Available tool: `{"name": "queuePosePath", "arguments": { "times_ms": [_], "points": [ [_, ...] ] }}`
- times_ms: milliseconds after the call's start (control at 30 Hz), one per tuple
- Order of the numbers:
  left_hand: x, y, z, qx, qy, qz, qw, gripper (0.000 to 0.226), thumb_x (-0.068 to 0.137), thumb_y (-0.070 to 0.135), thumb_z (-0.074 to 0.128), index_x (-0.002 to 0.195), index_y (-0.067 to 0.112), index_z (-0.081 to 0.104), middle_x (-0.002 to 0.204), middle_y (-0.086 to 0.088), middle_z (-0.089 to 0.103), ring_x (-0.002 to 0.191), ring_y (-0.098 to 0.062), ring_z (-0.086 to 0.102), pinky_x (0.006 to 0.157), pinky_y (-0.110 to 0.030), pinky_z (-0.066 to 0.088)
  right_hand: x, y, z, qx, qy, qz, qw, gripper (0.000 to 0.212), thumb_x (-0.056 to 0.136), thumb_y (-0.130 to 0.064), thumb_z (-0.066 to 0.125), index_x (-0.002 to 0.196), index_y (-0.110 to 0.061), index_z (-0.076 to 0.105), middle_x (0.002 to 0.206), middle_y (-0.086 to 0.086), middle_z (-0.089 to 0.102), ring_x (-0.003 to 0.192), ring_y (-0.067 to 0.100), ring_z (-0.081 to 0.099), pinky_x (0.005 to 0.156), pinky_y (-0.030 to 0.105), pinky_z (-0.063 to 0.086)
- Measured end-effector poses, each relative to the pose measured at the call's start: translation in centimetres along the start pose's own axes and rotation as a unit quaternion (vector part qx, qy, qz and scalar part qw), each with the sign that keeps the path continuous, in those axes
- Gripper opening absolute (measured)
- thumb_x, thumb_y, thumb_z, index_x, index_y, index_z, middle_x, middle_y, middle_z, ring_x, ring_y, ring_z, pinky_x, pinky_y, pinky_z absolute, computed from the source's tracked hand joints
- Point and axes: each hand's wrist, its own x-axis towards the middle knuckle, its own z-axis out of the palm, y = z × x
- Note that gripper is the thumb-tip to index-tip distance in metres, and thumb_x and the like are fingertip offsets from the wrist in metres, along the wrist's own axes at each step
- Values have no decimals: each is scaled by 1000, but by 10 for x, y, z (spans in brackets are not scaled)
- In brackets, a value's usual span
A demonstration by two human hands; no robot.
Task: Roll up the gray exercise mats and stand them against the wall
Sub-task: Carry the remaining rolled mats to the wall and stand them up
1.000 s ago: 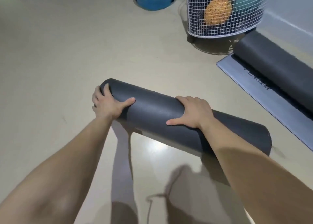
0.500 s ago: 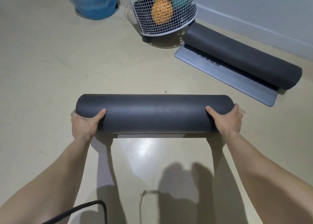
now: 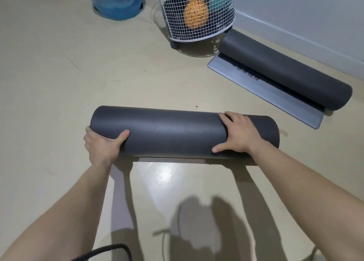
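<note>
A rolled dark gray mat point(image 3: 173, 132) lies crosswise on the beige floor in front of me. My left hand point(image 3: 102, 144) grips its left end, thumb on top and fingers hidden behind the end. My right hand point(image 3: 236, 134) lies over the roll near its right end, fingers draped over the top and thumb spread along the near side. A second gray mat point(image 3: 285, 73), mostly rolled, lies at the right beside the wall point(image 3: 315, 14), with a flat lighter strip point(image 3: 266, 95) sticking out toward me.
A white wire basket point(image 3: 199, 14) on wheels holds orange and teal items at the back, touching the second mat's far end. A blue water jug point(image 3: 118, 2) stands to its left. A black cable point(image 3: 110, 251) lies at the bottom edge.
My right hand has shifted from cupping the roll's right end to lying over its top a little inward. My left hand stays at the left end. The view turned slightly.
</note>
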Motion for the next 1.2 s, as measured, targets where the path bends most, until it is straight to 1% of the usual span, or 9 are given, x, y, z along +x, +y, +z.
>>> {"name": "queuePosePath", "arguments": {
  "times_ms": [133, 233, 433, 533, 633, 700, 800, 967, 1200],
  "points": [
    [-14, 4, 16, -42, 16, -127, 991, 137, 68, 71, 81, 163, 18, -1, 163, -13, 18, 143, -44, 31, 112, -57, 37, 59, -42, -28, -1, -143, -85, 986, 148, 44, -86, 80, 162, -34, 9, 159, 2, 36, 141, 32, 41, 114, 50, 38],
    [-53, 6, 43, -148, -16, -260, 954, 129, 72, 81, 70, 161, 17, 2, 155, -17, 27, 133, -43, 44, 108, -50, 37, 89, -52, -33, 19, -193, -92, 977, 149, 35, -80, 87, 160, -43, 15, 150, -2, 49, 134, 31, 50, 109, 46, 43],
    [-122, 27, 116, -246, -111, -322, 907, 124, 74, 85, 62, 162, 13, 12, 157, -13, 38, 140, -37, 42, 118, -51, 33, 111, -40, -37, 84, -207, -100, 969, 109, 41, -72, 93, 137, -44, 50, 124, -16, 64, 113, 20, 62, 104, 40, 48],
    [-140, 35, 134, -388, -175, -323, 845, 121, 54, 97, 66, 143, 16, 51, 111, 1, 66, 98, -20, 62, 93, -35, 48, 108, -31, -30, 215, -283, -105, 929, 63, 67, -44, 94, 122, -30, 65, 117, -4, 75, 100, 18, 74, 90, 33, 57],
    [-152, 38, 141, -450, -216, -313, 808, 119, 42, 98, 72, 138, 30, 59, 122, 15, 72, 114, -11, 67, 104, -36, 50, 88, -16, -8, 320, -354, -71, 876, 47, 80, -35, 86, 123, -25, 68, 115, 1, 77, 101, 22, 76, 92, 36, 59],
    [-160, 37, 142, -453, -203, -321, 807, 124, 45, 90, 80, 145, 24, 48, 130, 7, 70, 118, -18, 68, 104, -40, 53, 72, -6, 15, 373, -341, -45, 862, 78, 72, -43, 92, 140, -24, 58, 123, -1, 73, 108, 21, 73, 102, 41, 54],
    [-176, 42, 137, -440, -196, -298, 824, 103, 64, 69, 87, 142, 22, 40, 128, 2, 69, 110, -20, 72, 98, -42, 58, 45, -10, 33, 397, -217, -44, 891, 114, 56, -54, 98, 151, -38, 36, 133, -12, 59, 115, 14, 65, 105, 37, 49],
    [-204, 65, 113, -380, -168, -247, 875, 79, 74, 51, 87, 140, 24, 51, 118, 10, 75, 99, -9, 75, 79, -27, 61, -3, -23, 19, 417, -211, -39, 883, 105, 45, -62, 94, 135, -39, 44, 122, -18, 62, 109, 7, 65, 95, 36, 54],
    [-271, 157, 26, -256, -224, -160, 927, 74, 66, 53, 89, 126, 33, 51, 115, 18, 72, 101, -3, 72, 93, -34, 57, -116, 8, -67, 568, -133, 54, 811, 96, 47, -49, 98, 129, -52, 49, 117, -30, 66, 105, -3, 66, 92, 30, 54]
  ]
}}
